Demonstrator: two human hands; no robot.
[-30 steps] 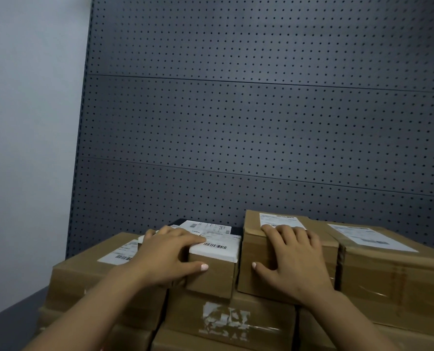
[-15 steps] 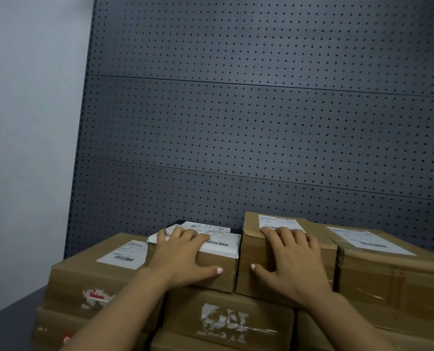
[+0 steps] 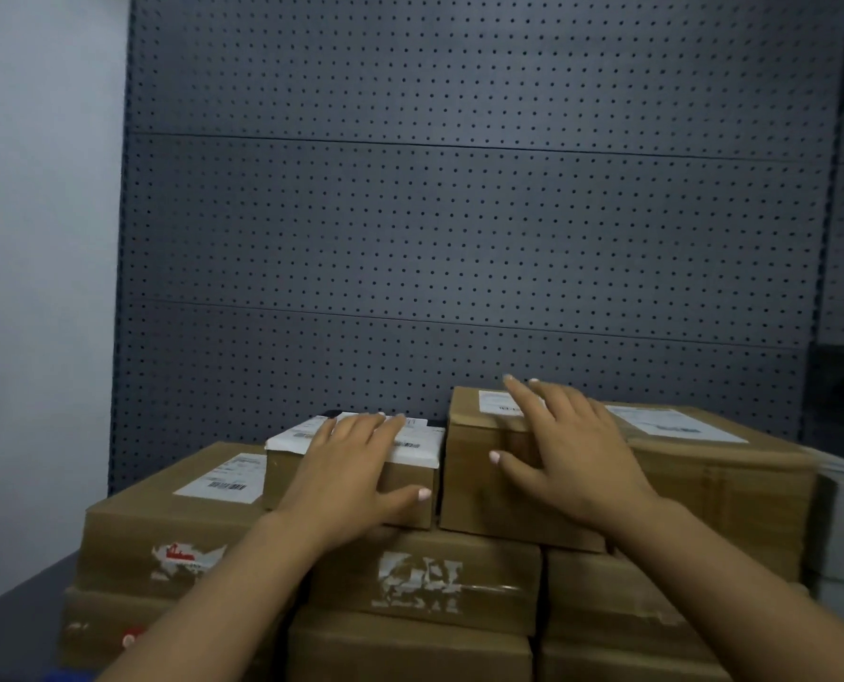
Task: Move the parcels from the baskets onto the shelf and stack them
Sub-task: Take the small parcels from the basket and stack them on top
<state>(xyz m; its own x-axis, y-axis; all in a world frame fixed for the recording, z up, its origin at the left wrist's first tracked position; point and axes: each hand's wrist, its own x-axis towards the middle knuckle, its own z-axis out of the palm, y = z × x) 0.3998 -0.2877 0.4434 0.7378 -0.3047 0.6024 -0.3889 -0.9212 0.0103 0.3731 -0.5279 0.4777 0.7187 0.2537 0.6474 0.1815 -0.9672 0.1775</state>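
Parcels sat stacked on the shelf [image 3: 11, 605] against its back edge, left hand [image 3: 356, 477] flat, fingers straight, over the small parcel [image 3: 412, 489] and right hand [image 3: 565, 460] spread across the taller parcel [image 3: 469, 484], seemingly squaring them up, neither gripping

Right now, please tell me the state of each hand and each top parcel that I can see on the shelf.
left hand: open, fingers flat on the small parcel.
right hand: open, fingers spread over the tall parcel's front top edge.
small parcel: on the stack, white label up, beside the tall parcel.
tall parcel: upright on the stack, label up.
left parcel: lying flat, label up, not touched.
right parcel: lying flat, label up, not touched.
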